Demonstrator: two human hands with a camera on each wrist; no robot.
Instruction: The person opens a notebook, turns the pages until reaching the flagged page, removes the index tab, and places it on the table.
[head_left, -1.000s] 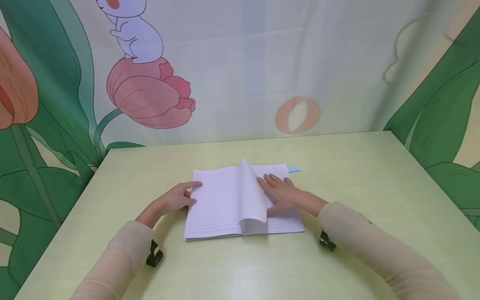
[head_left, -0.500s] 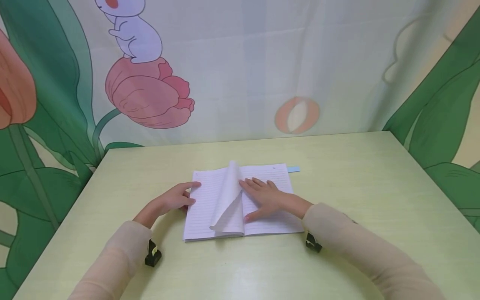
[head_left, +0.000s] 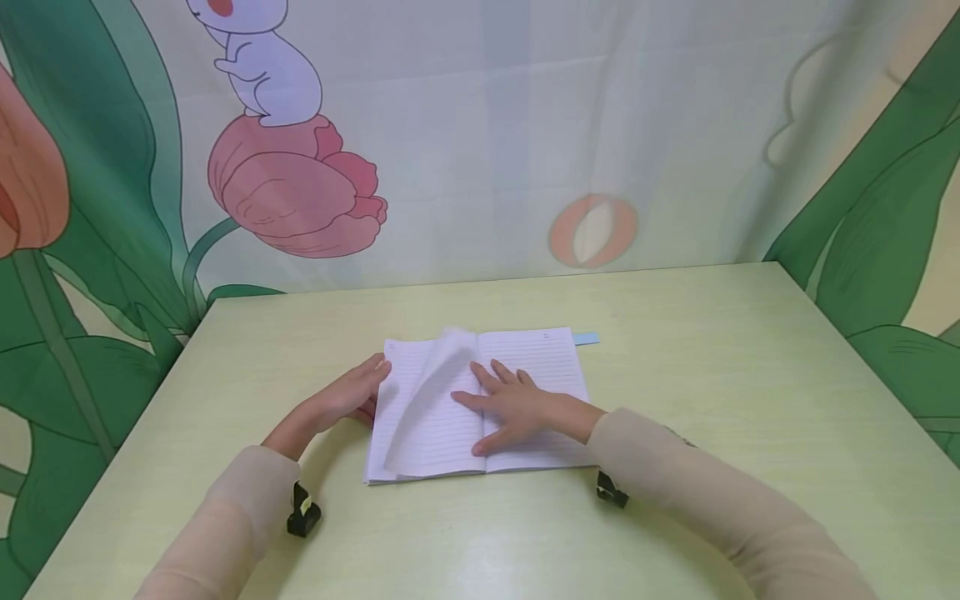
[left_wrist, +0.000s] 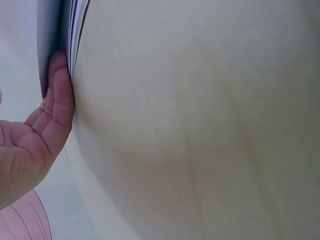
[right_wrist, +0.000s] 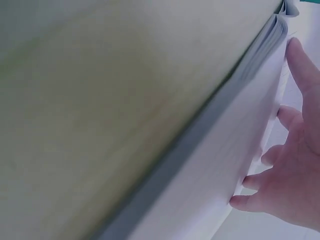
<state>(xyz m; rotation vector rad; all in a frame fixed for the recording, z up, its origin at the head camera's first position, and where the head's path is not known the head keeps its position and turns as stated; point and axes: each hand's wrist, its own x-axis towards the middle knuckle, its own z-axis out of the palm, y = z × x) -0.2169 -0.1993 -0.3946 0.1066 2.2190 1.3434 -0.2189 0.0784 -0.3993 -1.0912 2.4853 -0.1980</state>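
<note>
An open notebook (head_left: 536, 354) with lined white pages lies on the table, one page (head_left: 431, 412) curving over its left half. My left hand (head_left: 348, 396) is at the notebook's left edge. In the left wrist view, the left hand's fingers (left_wrist: 61, 95) are extended together against the page stack, their tips tucked behind a raised sheet. My right hand (head_left: 510, 408) rests across the centre fold with its fingers spread, two of them reaching onto the turning page. From the right wrist, the right hand's fingertips (right_wrist: 241, 201) show touching the paper.
A light blue tab (head_left: 587, 338) sticks out beyond the notebook's upper right edge. The pale wooden table (head_left: 712, 358) runs back to a printed curtain (head_left: 450, 167). Black clip-like pieces (head_left: 303, 510) hang below both sleeves.
The turning page has swung from right of the fold over to the left half. My right hand has slid left across the fold, and the left fingers have drawn closer together at the edge.
</note>
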